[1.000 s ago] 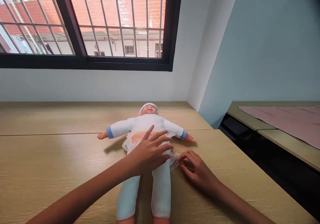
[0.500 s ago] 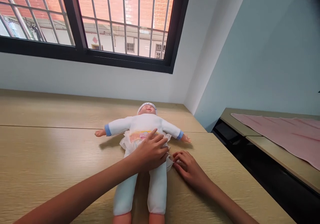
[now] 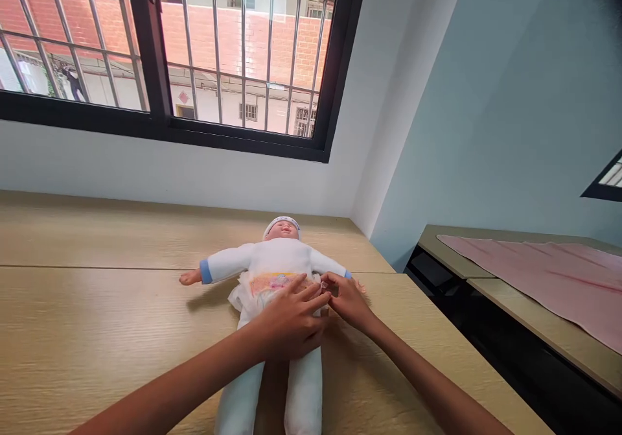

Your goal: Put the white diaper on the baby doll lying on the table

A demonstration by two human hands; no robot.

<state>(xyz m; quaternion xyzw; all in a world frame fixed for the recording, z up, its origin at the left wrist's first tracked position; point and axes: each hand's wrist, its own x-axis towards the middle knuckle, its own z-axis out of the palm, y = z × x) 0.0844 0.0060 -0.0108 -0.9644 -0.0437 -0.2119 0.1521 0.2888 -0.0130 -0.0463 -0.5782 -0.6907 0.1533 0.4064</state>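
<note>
A baby doll (image 3: 279,255) in a white suit with blue cuffs lies on its back, arms spread and head toward the wall. Around its waist is a white diaper (image 3: 260,284) with a coloured printed band and ruffled edges. My left hand (image 3: 294,315) rests over the front of the diaper, fingers stretched out and spread. At the diaper's right edge, my right hand (image 3: 348,300) has its thumb and fingertips pinched together on the side of the diaper, close to the left hand's fingertips. Both hands partly cover the diaper's right side.
The doll lies on a light wooden table (image 3: 121,331) with a seam across it. Behind stands a white wall below a barred window (image 3: 243,143). Past a dark gap on the right, another table (image 3: 505,286) carries a pink cloth (image 3: 544,273).
My right hand has moved up from the table beside the doll's hip to the diaper's upper right edge and pinched it. My left hand stays on the diaper. The view has tilted up slightly.
</note>
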